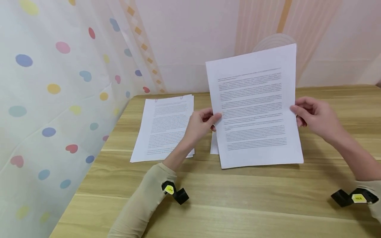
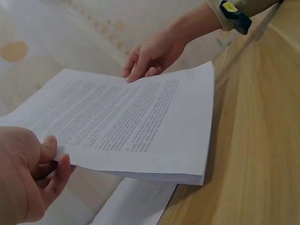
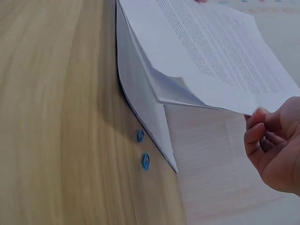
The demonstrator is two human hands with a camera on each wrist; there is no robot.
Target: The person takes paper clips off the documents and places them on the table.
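Left hand (image 1: pixel 200 125) pinching the left edge of a printed sheaf (image 1: pixel 255 109), thumb on the printed face, other fingers curled behind. Right hand (image 1: pixel 315 116) gripping the opposite edge the same way, fingertips (image 1: pixel 294 109) curled round the margin, thumb side toward the text. Sheaf held between both sets of fingers, raised off the wooden table (image 1: pixel 238 198) and tilted up toward the wearer, lower edge close above the tabletop. Several sheets thick, as seen at the corner in the left wrist view (image 2: pixel 197 178).

Beneath the sheaf, below the left fingers, another loose sheet (image 1: pixel 214 145) lying flat on the table, partly hidden. Beyond the left knuckles, away from the right hand, a second stack of printed pages (image 1: pixel 165 127) lying flat, with paper clips (image 1: pixel 181 97) at its top edge. Near the sheaf's lower edge, under the right fingers, two small blue clips (image 3: pixel 143 149) lying on the wood just beside the flat paper. Spotted translucent curtain (image 1: pixel 53 99) hanging past the left hand's side.
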